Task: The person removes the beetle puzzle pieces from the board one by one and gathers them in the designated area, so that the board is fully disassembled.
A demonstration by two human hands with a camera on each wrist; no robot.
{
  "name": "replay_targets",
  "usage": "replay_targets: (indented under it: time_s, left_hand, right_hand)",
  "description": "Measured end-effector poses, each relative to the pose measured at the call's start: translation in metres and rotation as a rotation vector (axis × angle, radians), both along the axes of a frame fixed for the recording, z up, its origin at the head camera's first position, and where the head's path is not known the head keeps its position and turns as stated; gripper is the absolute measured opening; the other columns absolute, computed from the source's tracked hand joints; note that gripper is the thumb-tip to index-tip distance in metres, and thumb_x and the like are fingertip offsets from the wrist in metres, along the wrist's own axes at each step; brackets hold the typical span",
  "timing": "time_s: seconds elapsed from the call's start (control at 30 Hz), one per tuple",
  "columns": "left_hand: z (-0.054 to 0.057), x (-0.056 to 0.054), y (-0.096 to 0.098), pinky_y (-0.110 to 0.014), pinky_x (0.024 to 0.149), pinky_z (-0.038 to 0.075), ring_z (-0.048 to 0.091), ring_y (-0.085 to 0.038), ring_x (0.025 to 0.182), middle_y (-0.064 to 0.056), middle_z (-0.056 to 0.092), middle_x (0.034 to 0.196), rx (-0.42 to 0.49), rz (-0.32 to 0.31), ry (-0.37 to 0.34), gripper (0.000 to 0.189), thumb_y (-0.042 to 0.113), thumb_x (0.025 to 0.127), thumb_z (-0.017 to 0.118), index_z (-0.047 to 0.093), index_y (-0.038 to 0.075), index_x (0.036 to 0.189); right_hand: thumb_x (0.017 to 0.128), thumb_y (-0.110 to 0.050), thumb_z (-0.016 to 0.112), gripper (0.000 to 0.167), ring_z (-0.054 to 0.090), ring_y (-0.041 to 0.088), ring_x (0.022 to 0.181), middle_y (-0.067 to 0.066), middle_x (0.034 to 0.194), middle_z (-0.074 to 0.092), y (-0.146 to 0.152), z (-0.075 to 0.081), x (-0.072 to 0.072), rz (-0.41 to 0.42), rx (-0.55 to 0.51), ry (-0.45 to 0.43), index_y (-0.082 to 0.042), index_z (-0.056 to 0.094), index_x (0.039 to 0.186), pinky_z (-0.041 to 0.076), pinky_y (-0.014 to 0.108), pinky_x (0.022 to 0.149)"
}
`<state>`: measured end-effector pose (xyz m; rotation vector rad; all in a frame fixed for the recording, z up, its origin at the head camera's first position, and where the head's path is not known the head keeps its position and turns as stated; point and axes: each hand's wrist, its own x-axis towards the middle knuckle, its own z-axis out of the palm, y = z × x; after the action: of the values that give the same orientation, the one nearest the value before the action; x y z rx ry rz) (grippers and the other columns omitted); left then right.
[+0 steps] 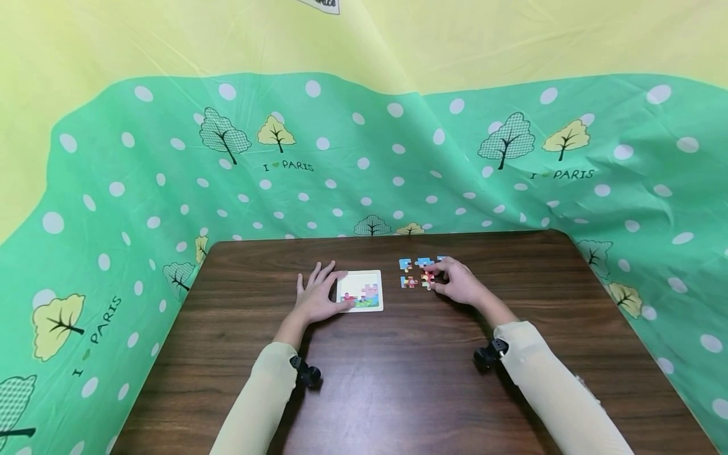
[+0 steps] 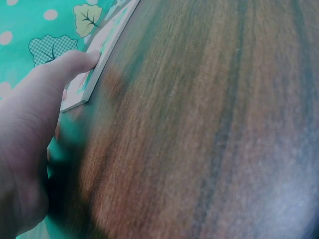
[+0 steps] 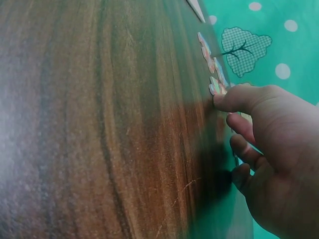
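Note:
A white-framed jigsaw tray (image 1: 382, 291) lies on the table, with several pieces fitted along its lower part. My left hand (image 1: 316, 301) rests at the tray's left side, thumb over the lower corner and index finger at the top edge, the other fingers spread straight. In the left wrist view the thumb (image 2: 79, 60) lies on the tray's rim. To the right of the tray, my right hand (image 1: 458, 282) pinches a red and yellow puzzle piece (image 1: 428, 277) between thumb and index finger. The right wrist view shows the thumb tip against the piece (image 3: 215, 86).
Loose puzzle pieces lie about the right hand: a blue one (image 1: 423, 261), another blue-topped one (image 1: 404, 264) and a red one (image 1: 408, 282), with one more partly behind the fingers. The brown wooden table (image 1: 392, 379) ends at a green dotted cloth (image 1: 341, 158).

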<state>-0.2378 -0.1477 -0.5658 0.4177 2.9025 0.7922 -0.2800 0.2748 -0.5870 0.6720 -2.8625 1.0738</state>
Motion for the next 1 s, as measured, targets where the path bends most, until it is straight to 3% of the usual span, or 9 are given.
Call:
replay_targets:
  time_s: [0.17, 0.33, 0.5, 1.0]
  left_hand:
    - [0.000, 0.000, 0.000, -0.082, 0.137, -0.004, 0.011, -0.039, 0.180, -0.003, 0.028, 0.190, 0.006, 0.001, 0.002, 0.089, 0.069, 0.088, 0.081, 0.054, 0.035, 0.166]
    - [0.000, 0.000, 0.000, -0.082, 0.137, -0.005, 0.011, -0.039, 0.180, -0.004, 0.028, 0.190, 0.020, 0.002, -0.004, 0.089, 0.068, 0.088, 0.082, 0.054, 0.035, 0.166]
    - [0.001, 0.001, 0.001, -0.082, 0.137, -0.005, 0.011, -0.039, 0.180, -0.004, 0.028, 0.190, 0.030, 0.001, -0.011, 0.088, 0.068, 0.089, 0.081, 0.054, 0.035, 0.166]
    - [-0.001, 0.000, 0.000, -0.082, 0.137, -0.005, 0.010, -0.039, 0.181, -0.004, 0.027, 0.190, 0.016, 0.004, -0.005, 0.089, 0.067, 0.088, 0.083, 0.054, 0.035, 0.166]
  right_hand:
    - [0.097, -0.013, 0.086, 0.042, 0.055, 0.018, 0.082, 0.012, 0.111, 0.069, -0.010, 0.032, 0.018, 0.011, -0.036, -0.025, -0.006, 0.079, 0.138, 0.045, 0.030, 0.074]
    - [0.099, -0.006, 0.082, 0.043, 0.057, 0.021, 0.086, 0.019, 0.115, 0.070, -0.021, 0.057, 0.031, -0.011, 0.009, -0.084, 0.001, 0.076, 0.141, 0.046, 0.032, 0.076]
    - [0.100, -0.006, 0.082, 0.043, 0.058, 0.021, 0.087, 0.020, 0.118, 0.070, -0.024, 0.061, 0.033, -0.029, 0.044, -0.101, 0.001, 0.075, 0.143, 0.046, 0.031, 0.077]
    - [0.099, -0.005, 0.083, 0.042, 0.059, 0.020, 0.087, 0.020, 0.117, 0.072, -0.019, 0.057, 0.030, -0.021, 0.022, -0.106, 0.000, 0.076, 0.140, 0.048, 0.034, 0.078]
